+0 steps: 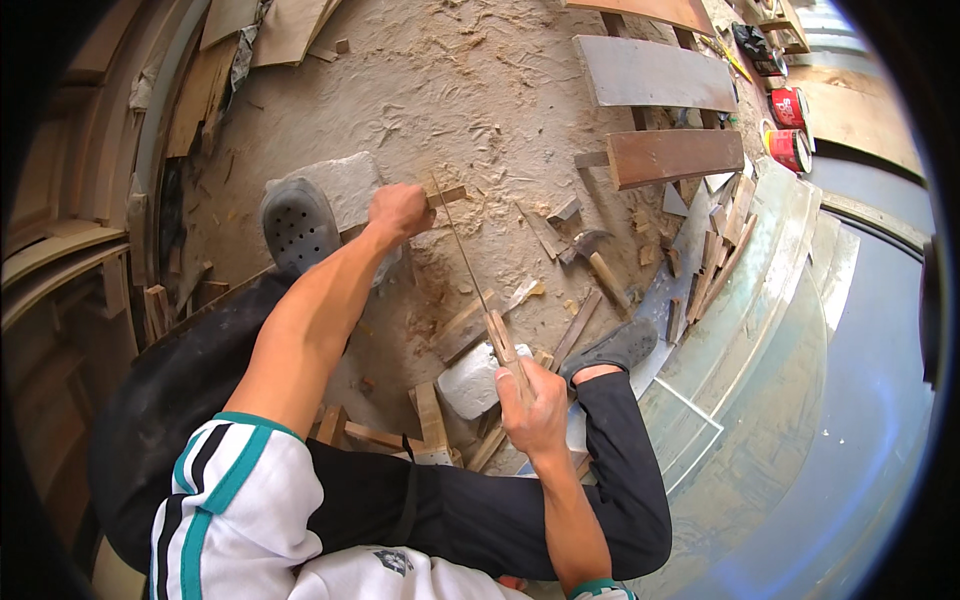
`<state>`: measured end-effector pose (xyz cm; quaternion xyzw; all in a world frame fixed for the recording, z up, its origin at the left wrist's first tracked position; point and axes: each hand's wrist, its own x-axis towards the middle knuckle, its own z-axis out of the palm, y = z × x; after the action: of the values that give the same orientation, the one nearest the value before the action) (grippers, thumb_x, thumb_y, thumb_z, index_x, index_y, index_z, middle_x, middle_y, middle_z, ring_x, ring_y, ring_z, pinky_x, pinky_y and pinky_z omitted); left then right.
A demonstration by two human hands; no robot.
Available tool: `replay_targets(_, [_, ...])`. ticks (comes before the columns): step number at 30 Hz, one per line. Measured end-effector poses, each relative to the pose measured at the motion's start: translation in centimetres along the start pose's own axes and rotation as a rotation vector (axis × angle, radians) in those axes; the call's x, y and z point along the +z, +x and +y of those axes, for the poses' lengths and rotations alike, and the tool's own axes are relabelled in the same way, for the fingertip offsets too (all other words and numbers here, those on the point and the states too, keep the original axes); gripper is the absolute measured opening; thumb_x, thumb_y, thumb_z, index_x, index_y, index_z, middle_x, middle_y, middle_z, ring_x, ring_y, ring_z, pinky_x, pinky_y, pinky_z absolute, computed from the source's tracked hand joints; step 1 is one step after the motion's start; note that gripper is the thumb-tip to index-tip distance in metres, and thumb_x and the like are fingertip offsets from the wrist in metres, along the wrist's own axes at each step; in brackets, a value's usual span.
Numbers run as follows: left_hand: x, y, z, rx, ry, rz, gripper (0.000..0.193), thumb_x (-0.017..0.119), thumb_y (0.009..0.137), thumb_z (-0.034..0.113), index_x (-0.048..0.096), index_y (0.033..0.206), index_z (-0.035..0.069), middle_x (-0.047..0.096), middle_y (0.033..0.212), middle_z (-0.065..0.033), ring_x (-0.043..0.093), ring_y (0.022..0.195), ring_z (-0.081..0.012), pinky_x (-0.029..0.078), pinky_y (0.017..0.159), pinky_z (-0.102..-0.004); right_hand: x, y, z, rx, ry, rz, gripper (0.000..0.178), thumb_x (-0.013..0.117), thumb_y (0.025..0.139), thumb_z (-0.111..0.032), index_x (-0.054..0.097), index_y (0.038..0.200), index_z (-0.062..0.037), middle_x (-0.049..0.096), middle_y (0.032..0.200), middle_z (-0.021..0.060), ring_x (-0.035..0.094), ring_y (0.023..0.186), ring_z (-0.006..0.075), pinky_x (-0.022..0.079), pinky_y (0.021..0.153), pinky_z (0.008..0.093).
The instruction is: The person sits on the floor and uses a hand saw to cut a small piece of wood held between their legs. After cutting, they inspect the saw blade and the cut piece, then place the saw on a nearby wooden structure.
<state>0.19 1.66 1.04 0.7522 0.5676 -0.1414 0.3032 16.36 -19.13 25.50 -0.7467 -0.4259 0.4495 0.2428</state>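
Observation:
My left hand (400, 212) is closed around a short strip of wood (448, 197), whose end sticks out past my fingers. It is beside a pale block (350, 180) that my left foot, in a grey clog (300, 222), rests on. My right hand (535, 405) grips the wooden handle of a handsaw (506, 345). The saw's thin blade, seen nearly edge-on, slants away from me to the wood strip and crosses it just right of my left fingers. Whether the teeth are in a cut is too small to tell.
A claw hammer (600, 268) lies right of the saw among wood offcuts. Under my right hand is a white block (470, 382). Painted boards (655, 75) and red cans (788, 150) stand at the far right; glass sheets (770, 330) lie at the right. Wooden frames (75, 250) line the left.

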Motion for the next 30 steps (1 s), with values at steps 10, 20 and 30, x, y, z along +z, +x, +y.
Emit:
replay_targets(10, [-0.2, -0.1, -0.3, -0.016, -0.018, 0.016, 0.034, 0.066, 0.078, 0.033, 0.073, 0.085, 0.001, 0.070, 0.085, -0.0221, 0.069, 0.080, -0.0385, 0.055, 0.073, -0.0456, -1.4, -1.6, 1.6, -0.031, -0.017, -0.003, 0.025, 0.060, 0.089, -0.015, 0.053, 0.070, -0.0003, 0.052, 0.056, 0.0185, 0.057, 0.051, 0.0352, 0.041, 0.049, 0.0404])
replay_targets(20, [0.0, -0.2, -0.4, -0.040, 0.013, 0.033, 0.033, 0.066, 0.077, 0.033, 0.072, 0.083, 0.001, 0.070, 0.082, -0.0224, 0.069, 0.079, -0.0392, 0.055, 0.072, -0.0466, 1.0, 0.1, 4.0, -0.090, 0.045, 0.005, 0.026, 0.059, 0.091, -0.019, 0.054, 0.073, 0.0003, 0.050, 0.058, 0.0182, 0.052, 0.049, 0.0292, 0.039, 0.051, 0.0381])
replay_targets(30, [0.0, 0.2, 0.1, -0.044, 0.007, -0.008, 0.030, 0.063, 0.077, 0.029, 0.073, 0.085, 0.002, 0.069, 0.085, -0.0229, 0.069, 0.081, -0.0396, 0.055, 0.073, -0.0459, 3.8, 3.8, 5.9, -0.136, 0.053, 0.027, 0.026, 0.061, 0.090, -0.020, 0.056, 0.074, 0.0004, 0.049, 0.059, 0.0166, 0.050, 0.050, 0.0212, 0.039, 0.051, 0.0353])
